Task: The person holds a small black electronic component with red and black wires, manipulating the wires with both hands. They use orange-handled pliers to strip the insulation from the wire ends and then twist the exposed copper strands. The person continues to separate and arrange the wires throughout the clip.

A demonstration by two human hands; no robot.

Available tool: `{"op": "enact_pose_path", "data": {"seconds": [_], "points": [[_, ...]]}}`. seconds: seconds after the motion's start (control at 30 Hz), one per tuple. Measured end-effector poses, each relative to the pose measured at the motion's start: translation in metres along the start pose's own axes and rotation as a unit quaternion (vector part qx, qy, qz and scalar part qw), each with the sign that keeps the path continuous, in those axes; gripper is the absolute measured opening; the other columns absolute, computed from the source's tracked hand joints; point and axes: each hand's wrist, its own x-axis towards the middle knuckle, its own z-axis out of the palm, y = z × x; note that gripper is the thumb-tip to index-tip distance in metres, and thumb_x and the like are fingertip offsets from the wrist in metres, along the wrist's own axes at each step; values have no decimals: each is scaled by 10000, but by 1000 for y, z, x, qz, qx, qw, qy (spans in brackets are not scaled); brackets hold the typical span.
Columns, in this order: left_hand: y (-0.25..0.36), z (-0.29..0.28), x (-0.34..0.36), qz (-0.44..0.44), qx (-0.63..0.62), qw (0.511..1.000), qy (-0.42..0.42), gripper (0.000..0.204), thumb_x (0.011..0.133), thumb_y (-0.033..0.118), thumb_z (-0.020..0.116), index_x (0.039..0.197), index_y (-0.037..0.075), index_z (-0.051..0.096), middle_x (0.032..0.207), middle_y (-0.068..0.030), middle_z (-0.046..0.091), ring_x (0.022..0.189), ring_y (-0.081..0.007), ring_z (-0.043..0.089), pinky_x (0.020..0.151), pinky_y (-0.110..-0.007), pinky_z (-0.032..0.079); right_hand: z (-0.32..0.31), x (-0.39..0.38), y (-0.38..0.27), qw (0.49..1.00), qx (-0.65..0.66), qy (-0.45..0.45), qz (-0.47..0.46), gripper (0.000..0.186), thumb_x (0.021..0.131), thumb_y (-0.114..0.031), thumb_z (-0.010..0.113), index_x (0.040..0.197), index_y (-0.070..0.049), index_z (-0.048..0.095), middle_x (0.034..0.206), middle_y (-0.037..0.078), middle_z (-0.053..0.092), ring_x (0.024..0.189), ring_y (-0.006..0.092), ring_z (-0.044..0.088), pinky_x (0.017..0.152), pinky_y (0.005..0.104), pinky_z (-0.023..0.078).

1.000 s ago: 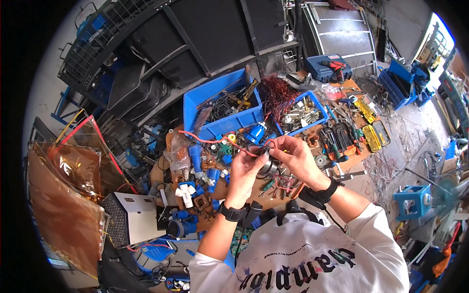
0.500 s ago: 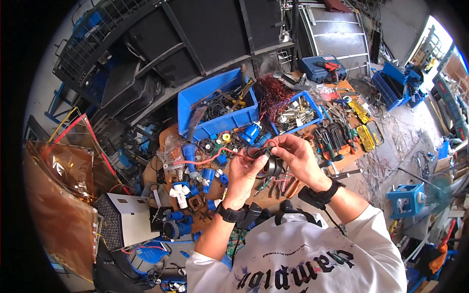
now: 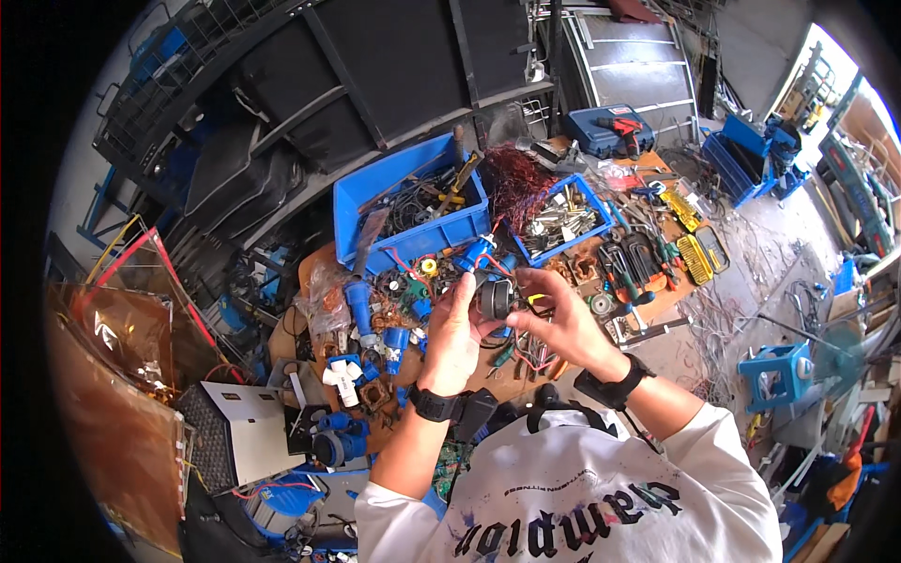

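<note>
Head view, left hand (image 3: 450, 345) holding dark cylinder (image 3: 494, 298), tangled reddish wire (image 3: 514, 184).

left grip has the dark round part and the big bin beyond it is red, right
Not quite: the big bin is blue, not red, as the head view shows. The left grip does have the dark round part, with the bin beyond it.
</note>
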Motion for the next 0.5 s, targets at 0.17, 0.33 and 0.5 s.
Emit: {"op": "enact_pose_path", "data": {"seconds": [0.17,0.33,0.5], "points": [[0,-4,-3,-8,-31,998,-45,292,943,298,585,1116,65,554,1006,-77,667,856,-148,672,649,-283,590,18,0,3,997,-66,22,-34,659,733,-326,808,1213,26,525,1015,156,644,818,228,647,721,334,523],[-1,-19,-3,-33,9,999,-40,369,961,368,535,1143,51,578,1046,-72,667,914,-160,647,668,-302,547,22,0,-13,999,-10,3,41,626,718,-299,820,1169,51,561,901,137,669,755,169,635,694,293,517],[7,-42,-14,-84,81,991,-66,438,962,439,498,1156,54,578,1014,-63,661,886,-153,638,653,-295,548,26,1,-27,994,-93,-7,57,610,686,-225,827,1162,57,569,774,101,649,638,135,582,598,287,492]]}}
